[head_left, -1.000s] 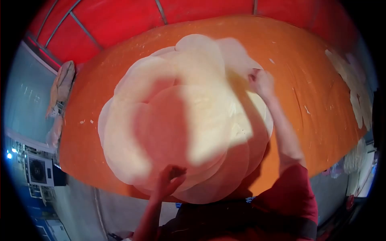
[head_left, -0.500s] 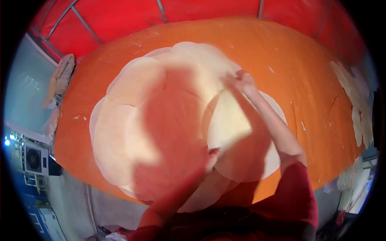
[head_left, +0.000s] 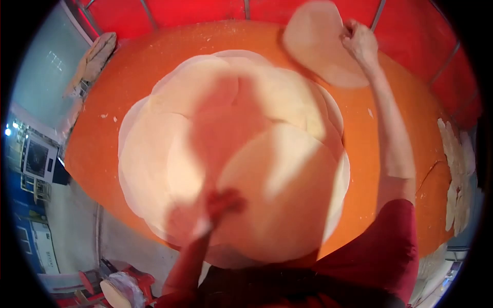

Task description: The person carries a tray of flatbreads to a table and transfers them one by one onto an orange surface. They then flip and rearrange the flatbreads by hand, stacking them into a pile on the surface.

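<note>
At the far right of the orange cloth, my right hand [head_left: 359,41] is closed on the edge of a thin, round flatbread [head_left: 316,38], which hangs raised above the cloth. Beneath my arms, several overlapping pale flatbreads [head_left: 146,149] lie in a wide, flower-like ring. One round flatbread [head_left: 277,205] rests on top, at the near right of the ring. Over its left edge is my left hand [head_left: 222,204], dark in shadow and smeared by motion, so its fingers do not show clearly. My shadow covers the middle of the pile.
An orange cloth [head_left: 395,108] covers the large table, with small scraps on it. Torn pale pieces [head_left: 454,179] lie along its right edge. A folded tan bundle [head_left: 97,54] is at the far left. A red sheet [head_left: 195,13] with metal bars stands behind.
My right hand has moved from the pile up to the far right, with a flatbread now raised in it. My left hand has shifted left. The camera view has turned slightly.
</note>
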{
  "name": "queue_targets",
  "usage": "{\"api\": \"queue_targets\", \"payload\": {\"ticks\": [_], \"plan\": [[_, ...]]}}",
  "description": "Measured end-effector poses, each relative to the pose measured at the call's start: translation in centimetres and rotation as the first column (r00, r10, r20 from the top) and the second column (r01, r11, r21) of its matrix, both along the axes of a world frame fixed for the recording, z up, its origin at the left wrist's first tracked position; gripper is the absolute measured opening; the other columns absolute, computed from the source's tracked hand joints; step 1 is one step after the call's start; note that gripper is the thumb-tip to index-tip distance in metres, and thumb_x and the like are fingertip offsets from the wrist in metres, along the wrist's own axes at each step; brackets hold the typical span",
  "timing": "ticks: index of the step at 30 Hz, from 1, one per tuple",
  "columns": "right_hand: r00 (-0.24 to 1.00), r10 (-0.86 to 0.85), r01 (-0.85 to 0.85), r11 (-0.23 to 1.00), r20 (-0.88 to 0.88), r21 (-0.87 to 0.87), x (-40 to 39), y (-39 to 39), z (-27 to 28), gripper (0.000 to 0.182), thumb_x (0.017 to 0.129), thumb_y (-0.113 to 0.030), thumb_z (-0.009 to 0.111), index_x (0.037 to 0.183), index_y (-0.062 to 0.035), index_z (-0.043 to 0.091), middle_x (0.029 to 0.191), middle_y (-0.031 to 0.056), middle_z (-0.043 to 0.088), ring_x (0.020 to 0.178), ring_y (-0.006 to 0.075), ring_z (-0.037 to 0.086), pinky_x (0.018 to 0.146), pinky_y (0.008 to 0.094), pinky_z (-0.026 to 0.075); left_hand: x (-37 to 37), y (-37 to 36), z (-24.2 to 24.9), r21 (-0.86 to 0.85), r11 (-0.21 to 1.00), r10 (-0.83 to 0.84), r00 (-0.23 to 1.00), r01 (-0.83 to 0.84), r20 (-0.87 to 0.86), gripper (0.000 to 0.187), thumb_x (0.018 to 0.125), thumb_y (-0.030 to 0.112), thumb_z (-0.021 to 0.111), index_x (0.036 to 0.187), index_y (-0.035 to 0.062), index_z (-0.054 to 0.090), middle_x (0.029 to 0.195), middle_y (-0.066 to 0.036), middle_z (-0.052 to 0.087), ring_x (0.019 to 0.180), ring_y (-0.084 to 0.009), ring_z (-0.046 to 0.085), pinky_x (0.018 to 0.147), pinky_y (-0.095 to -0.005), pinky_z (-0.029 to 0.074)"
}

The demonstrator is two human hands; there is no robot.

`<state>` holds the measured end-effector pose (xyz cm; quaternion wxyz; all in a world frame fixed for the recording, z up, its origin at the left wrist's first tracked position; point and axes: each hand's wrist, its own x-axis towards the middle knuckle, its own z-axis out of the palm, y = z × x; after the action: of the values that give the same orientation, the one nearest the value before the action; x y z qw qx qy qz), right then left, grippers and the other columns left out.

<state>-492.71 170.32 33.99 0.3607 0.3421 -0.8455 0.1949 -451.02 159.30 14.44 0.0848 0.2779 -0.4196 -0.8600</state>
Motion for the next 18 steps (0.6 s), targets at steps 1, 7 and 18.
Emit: {"api": "queue_targets", "payload": {"ticks": [1,7,18], "plan": [[0.992,0.073,-0.070,0.997,-0.102,0.036,2.3,0.0,1.2,0.013,0.064,-0.006,0.051,0.076,-0.0008,0.052,0.064,0.0126,0.056,0.059,0.0261,0.056,0.052,0.0350,0.043,0.3,-1.9,1.4,-0.133,0.991,0.009,1.000,-0.013,-0.025,0.016,0.076,0.007,0.058,0.089,-0.0022,0.055,0.077,-0.013,0.061,0.072,-0.0228,0.060,0.065,-0.0338,0.049],[0.960,0.276,-0.218,0.849,-0.051,0.481,17.4,0.5,-3.9,0.022,0.067,-0.001,0.044,0.087,-0.0058,0.053,0.076,0.0126,0.055,0.069,0.0270,0.056,0.054,0.0368,0.045,5.8,-7.0,-3.5,-0.048,0.948,0.312,0.949,-0.314,-0.045,0.020,0.084,0.013,0.045,0.095,-0.0007,0.054,0.085,-0.010,0.060,0.080,-0.0191,0.058,0.072,-0.0305,0.046],[0.975,0.063,-0.147,0.901,0.213,0.409,28.6,-1.1,-8.2,0.016,0.063,0.004,0.045,0.076,-0.0028,0.048,0.074,0.0146,0.055,0.058,0.0284,0.054,0.050,0.0363,0.045,8.0,-12.9,-6.3,-0.061,0.993,0.098,0.995,-0.098,-0.008,0.015,0.085,0.020,0.047,0.087,0.0061,0.050,0.076,-0.006,0.056,0.068,-0.0190,0.057,0.060,-0.0314,0.048]]}}
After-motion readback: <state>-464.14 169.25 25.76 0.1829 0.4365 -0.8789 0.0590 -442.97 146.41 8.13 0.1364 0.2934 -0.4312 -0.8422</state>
